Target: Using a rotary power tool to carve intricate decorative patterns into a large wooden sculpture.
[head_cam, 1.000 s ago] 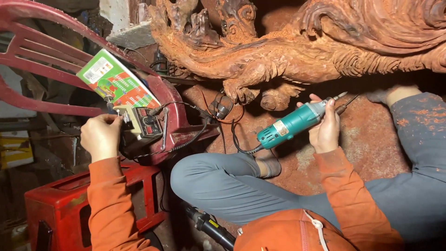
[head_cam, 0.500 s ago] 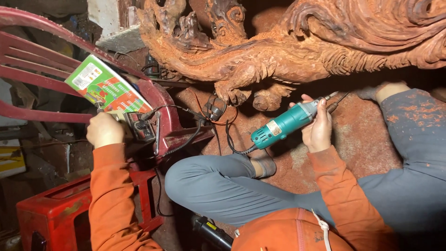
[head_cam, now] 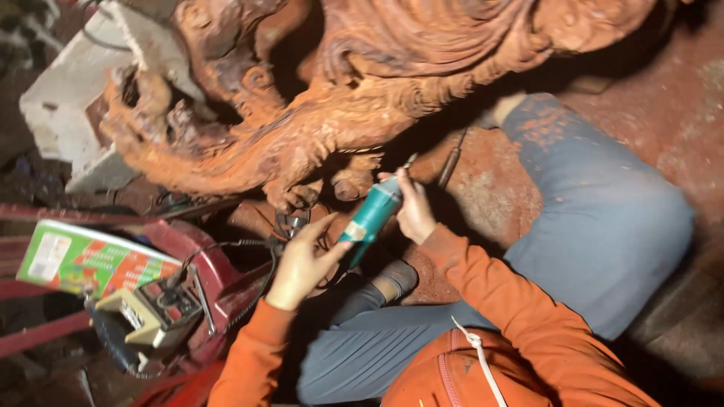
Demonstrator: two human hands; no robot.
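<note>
The right hand (head_cam: pixel 413 215) is gripping the teal grinder (head_cam: pixel 369 218) just under the wood carving (head_cam: pixel 324 128), while the open left hand (head_cam: pixel 305 260) is reaching beside it, likely steadying before carving.

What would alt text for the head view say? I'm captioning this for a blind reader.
A person in orange sleeves holds a teal rotary tool in the right hand, its tip toward a reddish carved wood sculpture, while the open left hand reaches to its body. At left, a green box rests on a red chair.
</note>
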